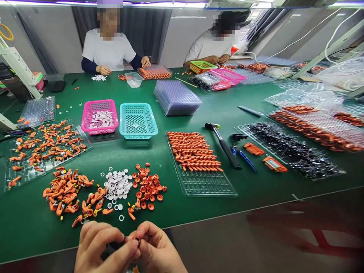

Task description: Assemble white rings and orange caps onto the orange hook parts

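At the table's front edge my left hand (102, 248) and my right hand (157, 248) meet, fingertips pinched together. Between them they hold a small orange part (137, 240) with a dark round opening; my fingers cover most of it. Just beyond lie a heap of orange stem-shaped pieces (66, 191) with yellow bits, a pile of white discs (118, 184) and a group of orange round caps (150, 185). To their right, a clear tray (209, 185) carries rows of orange stems (193, 151).
Pink basket (99, 129) with white discs, teal basket (138, 132), stacked clear trays (178, 98), hammer (224, 146), blue-handled tool (247, 161), tray of black parts (295, 149). Orange pieces lie on a left tray (42, 151). Two people work across the table (216, 125).
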### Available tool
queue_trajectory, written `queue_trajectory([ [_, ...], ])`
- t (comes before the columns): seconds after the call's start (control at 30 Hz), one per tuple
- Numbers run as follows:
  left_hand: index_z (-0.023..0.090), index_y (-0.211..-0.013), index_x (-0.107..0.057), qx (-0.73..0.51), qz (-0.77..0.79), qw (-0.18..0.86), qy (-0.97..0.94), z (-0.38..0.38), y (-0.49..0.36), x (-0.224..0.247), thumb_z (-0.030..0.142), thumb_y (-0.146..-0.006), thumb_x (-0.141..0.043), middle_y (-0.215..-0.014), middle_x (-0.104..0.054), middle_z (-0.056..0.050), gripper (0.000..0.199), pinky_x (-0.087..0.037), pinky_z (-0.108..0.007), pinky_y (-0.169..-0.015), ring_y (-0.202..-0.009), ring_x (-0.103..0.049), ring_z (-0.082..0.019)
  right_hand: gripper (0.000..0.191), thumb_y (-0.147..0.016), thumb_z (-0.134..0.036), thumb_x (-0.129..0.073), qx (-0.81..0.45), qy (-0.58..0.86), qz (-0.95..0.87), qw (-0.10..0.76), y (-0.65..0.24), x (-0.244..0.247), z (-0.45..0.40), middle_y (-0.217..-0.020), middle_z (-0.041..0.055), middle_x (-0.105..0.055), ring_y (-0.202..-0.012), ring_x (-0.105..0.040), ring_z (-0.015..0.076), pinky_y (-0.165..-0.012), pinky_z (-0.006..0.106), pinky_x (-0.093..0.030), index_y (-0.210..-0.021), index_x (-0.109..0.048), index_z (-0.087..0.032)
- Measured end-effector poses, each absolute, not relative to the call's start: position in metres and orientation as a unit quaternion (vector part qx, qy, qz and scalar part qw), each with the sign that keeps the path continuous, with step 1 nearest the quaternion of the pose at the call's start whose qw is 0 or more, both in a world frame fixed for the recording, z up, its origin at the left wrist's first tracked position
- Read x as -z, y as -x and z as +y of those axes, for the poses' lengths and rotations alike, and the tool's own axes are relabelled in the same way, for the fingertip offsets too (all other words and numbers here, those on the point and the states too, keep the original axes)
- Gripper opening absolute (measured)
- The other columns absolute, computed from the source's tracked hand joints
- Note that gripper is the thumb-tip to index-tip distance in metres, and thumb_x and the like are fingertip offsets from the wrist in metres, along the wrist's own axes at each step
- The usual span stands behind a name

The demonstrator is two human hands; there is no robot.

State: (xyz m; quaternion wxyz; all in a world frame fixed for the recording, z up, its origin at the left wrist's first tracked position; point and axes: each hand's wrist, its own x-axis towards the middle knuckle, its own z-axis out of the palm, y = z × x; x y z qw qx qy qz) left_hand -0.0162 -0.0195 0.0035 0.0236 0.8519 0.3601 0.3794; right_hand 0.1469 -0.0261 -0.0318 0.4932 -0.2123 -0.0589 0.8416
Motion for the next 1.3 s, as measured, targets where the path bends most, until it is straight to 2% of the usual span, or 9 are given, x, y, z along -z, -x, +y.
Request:
queue_trajectory([
  [0.27, 0.020, -0.102, -0.073, -0.369, 0.373, 0.027, -0.851, -0.022, 0.017, -0.005, 0.004, -0.081, -0.070, -0.087, -0.059, -0.005, 0.027, -0.043, -0.035, -0.074, -0.081, -0.056, -0.020, 0.021, -0.064, -0.025, -0.092, -0.827, 0.225, -0.087, 0.507, -0.147, 0.033, -0.026, -0.078, 0.0019, -0.079, -0.069, -0.069, 0.0101, -0.067, 0.021, -0.050, -0.073, -0.075, -0.019],
  [0.4, 0.024, -0.099, -0.071, -0.399, 0.427, 0.136, -0.800, -0.022, 0.014, -0.003, 0.021, -0.088, -0.069, -0.089, -0.058, -0.003, 0.011, -0.049, -0.031, -0.071, -0.078, -0.059, -0.018, 0.025, -0.058, -0.022, -0.095, -0.816, 0.223, -0.116, 0.521, -0.147, 0.039, -0.025, -0.073, -0.0002, -0.075, -0.067, -0.066, 0.0095, -0.064, 0.019, -0.048, -0.071, -0.074, -0.019],
  [0.47, 0.025, -0.102, -0.069, -0.408, 0.437, 0.211, -0.773, -0.020, 0.014, -0.001, 0.030, -0.087, -0.071, -0.091, -0.058, -0.002, 0.016, -0.052, -0.025, -0.069, -0.078, -0.061, -0.017, 0.030, -0.054, -0.019, -0.096, -0.819, 0.225, -0.126, 0.513, -0.148, 0.041, -0.023, -0.068, -0.0017, -0.073, -0.063, -0.064, 0.0084, -0.062, 0.018, -0.047, -0.073, -0.073, -0.019],
  [0.67, 0.028, -0.099, -0.070, -0.404, 0.422, 0.354, -0.730, -0.010, 0.014, -0.001, 0.031, -0.088, -0.069, -0.083, -0.060, 0.001, 0.011, -0.053, -0.020, -0.065, -0.073, -0.062, -0.014, 0.029, -0.060, -0.020, -0.094, -0.826, 0.244, -0.187, 0.473, -0.160, 0.039, -0.018, -0.070, -0.0006, -0.070, -0.062, -0.060, 0.0074, -0.061, 0.017, -0.045, -0.078, -0.072, -0.016],
  [0.77, 0.025, -0.092, -0.068, -0.402, 0.418, 0.363, -0.729, -0.009, 0.013, -0.002, 0.030, -0.088, -0.069, -0.080, -0.060, 0.000, 0.006, -0.051, -0.020, -0.062, -0.070, -0.061, -0.014, 0.028, -0.064, -0.026, -0.091, -0.824, 0.249, -0.234, 0.452, -0.165, 0.036, -0.017, -0.072, -0.0006, -0.066, -0.062, -0.056, 0.0078, -0.061, 0.018, -0.044, -0.083, -0.074, -0.016],
  [0.9, 0.022, -0.081, -0.056, -0.448, 0.419, 0.341, -0.712, -0.008, 0.010, -0.003, 0.037, -0.084, -0.074, -0.076, -0.059, 0.001, 0.023, -0.050, -0.021, -0.060, -0.068, -0.059, -0.014, 0.020, -0.073, -0.034, -0.085, -0.780, 0.267, -0.339, 0.453, -0.170, 0.030, -0.016, -0.079, 0.0013, -0.061, -0.069, -0.055, 0.0116, -0.064, 0.023, -0.044, -0.083, -0.077, -0.018],
  [1.07, 0.022, -0.080, -0.054, -0.435, 0.410, 0.353, -0.720, -0.010, 0.006, -0.001, 0.042, -0.084, -0.072, -0.073, -0.059, 0.001, 0.026, -0.048, -0.021, -0.058, -0.065, -0.057, -0.014, 0.007, -0.084, -0.026, -0.073, -0.708, 0.278, -0.452, 0.465, -0.175, 0.024, -0.017, -0.080, 0.0049, -0.064, -0.073, -0.060, 0.0164, -0.066, 0.028, -0.046, -0.081, -0.076, -0.020],
  [1.2, 0.022, -0.078, -0.056, -0.412, 0.396, 0.375, -0.730, -0.014, 0.001, -0.002, 0.034, -0.089, -0.068, -0.071, -0.061, 0.001, 0.020, -0.047, -0.021, -0.059, -0.065, -0.058, -0.013, 0.011, -0.087, -0.018, -0.067, -0.612, 0.298, -0.531, 0.505, -0.176, 0.024, -0.019, -0.075, 0.0069, -0.069, -0.069, -0.063, 0.0187, -0.062, 0.029, -0.048, -0.085, -0.078, -0.022],
  [1.3, 0.022, -0.077, -0.058, -0.417, 0.408, 0.396, -0.709, -0.016, -0.001, -0.004, 0.038, -0.086, -0.071, -0.068, -0.062, 0.001, 0.023, -0.048, -0.021, -0.057, -0.063, -0.058, -0.014, 0.015, -0.087, -0.018, -0.070, -0.593, 0.275, -0.521, 0.549, -0.174, 0.029, -0.020, -0.073, 0.0061, -0.072, -0.069, -0.066, 0.0203, -0.065, 0.032, -0.052, -0.092, -0.080, -0.027],
])
